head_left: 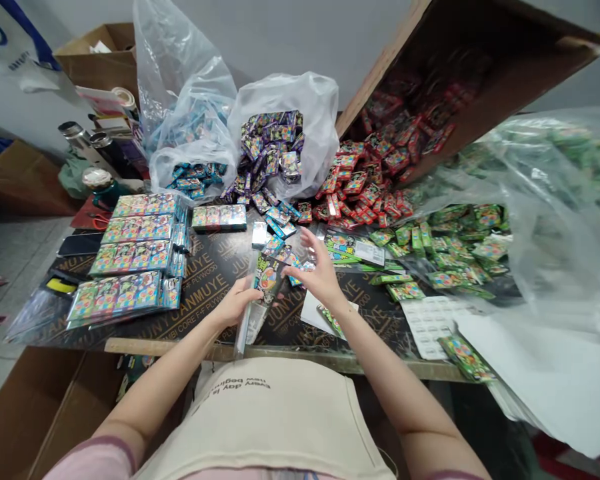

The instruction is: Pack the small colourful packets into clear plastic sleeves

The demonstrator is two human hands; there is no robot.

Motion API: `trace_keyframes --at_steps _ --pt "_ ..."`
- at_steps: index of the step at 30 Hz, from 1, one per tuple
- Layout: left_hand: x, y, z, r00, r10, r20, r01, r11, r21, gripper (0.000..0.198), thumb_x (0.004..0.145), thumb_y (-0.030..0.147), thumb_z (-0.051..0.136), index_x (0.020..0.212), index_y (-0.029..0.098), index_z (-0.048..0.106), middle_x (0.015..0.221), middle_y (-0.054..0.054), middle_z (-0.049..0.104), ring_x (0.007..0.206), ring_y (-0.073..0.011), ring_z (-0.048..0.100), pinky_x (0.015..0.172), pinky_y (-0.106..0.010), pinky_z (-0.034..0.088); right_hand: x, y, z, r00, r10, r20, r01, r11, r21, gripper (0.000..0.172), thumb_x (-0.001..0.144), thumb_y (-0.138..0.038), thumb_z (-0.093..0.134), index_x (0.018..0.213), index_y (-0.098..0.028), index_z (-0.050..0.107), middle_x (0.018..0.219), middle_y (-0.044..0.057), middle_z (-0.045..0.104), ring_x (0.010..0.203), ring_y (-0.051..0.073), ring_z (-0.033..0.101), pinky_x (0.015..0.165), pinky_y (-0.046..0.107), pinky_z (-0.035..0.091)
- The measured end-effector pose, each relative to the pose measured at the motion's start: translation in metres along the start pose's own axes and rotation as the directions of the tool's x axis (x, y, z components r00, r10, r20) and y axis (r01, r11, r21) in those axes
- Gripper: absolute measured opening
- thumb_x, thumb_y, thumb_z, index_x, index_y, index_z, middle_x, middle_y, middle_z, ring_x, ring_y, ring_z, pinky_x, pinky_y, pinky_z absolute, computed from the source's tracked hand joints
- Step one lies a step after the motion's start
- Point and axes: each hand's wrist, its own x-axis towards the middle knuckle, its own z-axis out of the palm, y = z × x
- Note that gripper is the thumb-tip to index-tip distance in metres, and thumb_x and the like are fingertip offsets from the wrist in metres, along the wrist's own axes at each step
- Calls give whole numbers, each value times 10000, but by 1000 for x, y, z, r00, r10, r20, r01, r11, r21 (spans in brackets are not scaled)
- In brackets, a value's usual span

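My left hand (236,303) is closed, its thumb pressed on a dark printed packet (269,280) with green lettering and coloured spots. Clear plastic film (255,323) runs below this packet towards the table edge; whether the packet lies inside it I cannot tell. My right hand (323,270) is open, fingers apart, with the thumb tip at the packet's right side. Just beyond the hands lie small blue boxes (280,227). A white sheet (320,313) with a green packet on it lies under my right forearm.
Stacked multicoloured packs (135,253) stand at the left, beside a single pack row (220,217). Plastic bags hold blue and purple boxes (273,143). Red boxes (365,180) spill from a tilted carton (500,87). Green packets (460,247) and a label sheet (435,327) lie right.
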Motion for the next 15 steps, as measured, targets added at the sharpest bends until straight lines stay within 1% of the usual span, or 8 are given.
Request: trace_keyframes --at_steps 1,2,4,5,7,9,12,15 --pt "1 0 0 1000 15 -20 -15 1000 -14 463 676 331 695 1094 145 631 867 -74 725 804 -251 684 771 -380 522 -5 4 6 996 82 25 -84 989 118 612 664 -483 770 1201 -246 597 1055 54 666 983 233 605 896 409 475" --pt "2 0 -1 998 44 -52 -44 999 3 448 681 336 696 1081 144 632 867 -72 725 793 -247 684 763 -376 526 -11 7 12 982 147 121 -171 959 227 540 684 -487 749 1146 -235 624 1017 51 682 932 222 626 850 389 502" --pt "4 -1 -2 984 116 -137 -102 989 103 400 699 351 701 1035 142 639 877 -70 723 777 -237 678 740 -357 532 -21 9 22 923 192 333 -310 885 349 394 733 -479 706 1015 -206 666 894 40 704 803 198 649 767 361 532" --pt "5 -2 -2 975 144 -171 -116 979 166 383 708 359 704 1017 142 642 889 -72 722 772 -234 675 729 -350 533 -24 8 25 904 194 381 -342 864 370 346 750 -468 692 961 -195 674 848 35 707 762 190 651 746 353 538" --pt "8 -4 -2 965 167 -201 -115 961 250 384 717 370 704 1023 146 643 933 -77 719 782 -235 671 728 -352 535 -26 4 28 909 212 359 -355 845 401 304 762 -448 687 926 -193 672 827 27 710 744 183 657 729 339 544" --pt "9 -7 -1 971 154 -185 -108 965 238 402 700 366 718 1033 150 651 979 -73 716 839 -243 671 787 -365 526 -23 -2 29 927 236 291 -346 836 425 318 737 -435 715 948 -204 663 879 25 718 793 190 669 747 331 546" --pt "7 -9 4 990 64 -124 -62 998 20 454 659 417 724 1018 143 670 990 -79 724 976 -283 656 903 -398 483 -19 -8 28 939 282 198 -342 829 443 344 707 -439 743 945 -214 641 909 26 722 829 195 672 775 331 543" --pt "2 -10 11 998 -68 9 68 971 -228 599 655 605 645 1020 131 679 992 -113 732 1069 -334 628 949 -446 459 -18 -10 31 927 351 133 -364 751 552 359 703 -483 740 902 -231 579 786 1 704 737 190 668 707 333 552"
